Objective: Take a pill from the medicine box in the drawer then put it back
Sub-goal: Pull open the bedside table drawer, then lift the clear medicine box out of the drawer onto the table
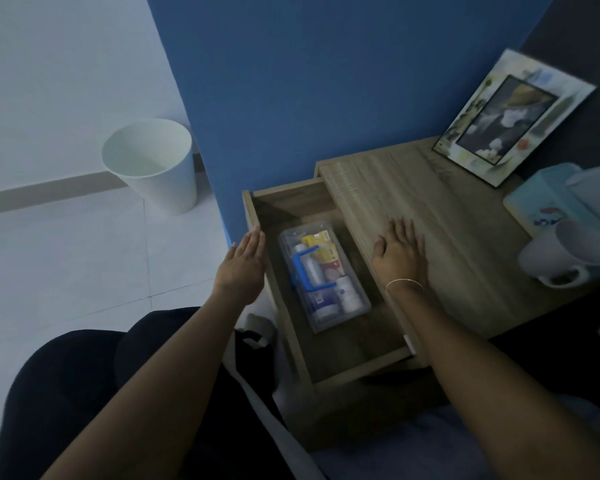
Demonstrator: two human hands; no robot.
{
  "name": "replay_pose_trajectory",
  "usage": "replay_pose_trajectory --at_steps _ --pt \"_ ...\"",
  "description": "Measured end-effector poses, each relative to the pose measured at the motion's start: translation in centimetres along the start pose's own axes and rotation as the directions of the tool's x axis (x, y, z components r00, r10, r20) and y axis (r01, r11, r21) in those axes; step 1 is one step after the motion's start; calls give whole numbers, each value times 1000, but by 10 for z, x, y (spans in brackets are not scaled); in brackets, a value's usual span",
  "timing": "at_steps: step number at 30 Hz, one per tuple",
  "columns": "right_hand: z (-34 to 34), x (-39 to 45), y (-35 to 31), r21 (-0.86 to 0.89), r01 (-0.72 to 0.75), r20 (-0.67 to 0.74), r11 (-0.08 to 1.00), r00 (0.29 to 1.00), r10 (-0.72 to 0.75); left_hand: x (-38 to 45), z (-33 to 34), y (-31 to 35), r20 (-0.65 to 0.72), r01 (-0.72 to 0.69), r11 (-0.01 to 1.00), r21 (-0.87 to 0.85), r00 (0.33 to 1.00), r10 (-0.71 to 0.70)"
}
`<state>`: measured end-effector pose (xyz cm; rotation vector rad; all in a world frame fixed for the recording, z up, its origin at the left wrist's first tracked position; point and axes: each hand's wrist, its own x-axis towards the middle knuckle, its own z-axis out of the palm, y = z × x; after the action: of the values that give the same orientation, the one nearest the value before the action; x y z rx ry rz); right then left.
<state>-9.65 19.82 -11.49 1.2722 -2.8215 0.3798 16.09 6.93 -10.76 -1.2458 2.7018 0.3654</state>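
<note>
Medicine box [323, 276]: clear plastic, lidded, rectangular, seen lying flat on the floor of the open drawer [329, 355]. Long axis runs from the drawer's far end toward its near end, slanted a little to the right as it nears the person. A blue handle [307, 268] is set on the lid, running roughly along the same axis. Bottles and small packets are visible through the lid, white and yellow among them; labels too blurred to read. The box sits nearer the drawer's far half, with bare drawer floor on the near side of it.

Drawer: wooden, pulled out from under the worktop [440, 237]. Its long front panel lies on the box's left.

Left hand [243, 268]: flat and open, fingers extended and close together, placed against the drawer's front panel, left of the box. Nothing is held. Whether the palm presses the wood cannot be told.

Right hand [400, 252]: spread flat, palm down, on the worktop edge just right of the box. Nothing is held. A thin band [404, 282] is worn at the wrist.

Further right of the box, on the worktop: a picture frame [510, 119] propped at the far end, a white mug [565, 254] lying on its side, a light blue box [548, 199] beside it. Well left of the box, on the tiled floor [66, 258], a white bin [153, 164] stands upright against the blue wall [309, 81].
</note>
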Motion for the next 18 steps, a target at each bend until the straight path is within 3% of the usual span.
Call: replay_pose_trajectory --at_steps 13,18 --pt "1 1 1 -47 77 58 996 996 -74 -15 -3 -21 17 24 1000 -16 1000 -24" --pt "-7 0 0 21 68 83 997 994 -70 -15 -5 -14 -4 29 999 -17 1000 -29"
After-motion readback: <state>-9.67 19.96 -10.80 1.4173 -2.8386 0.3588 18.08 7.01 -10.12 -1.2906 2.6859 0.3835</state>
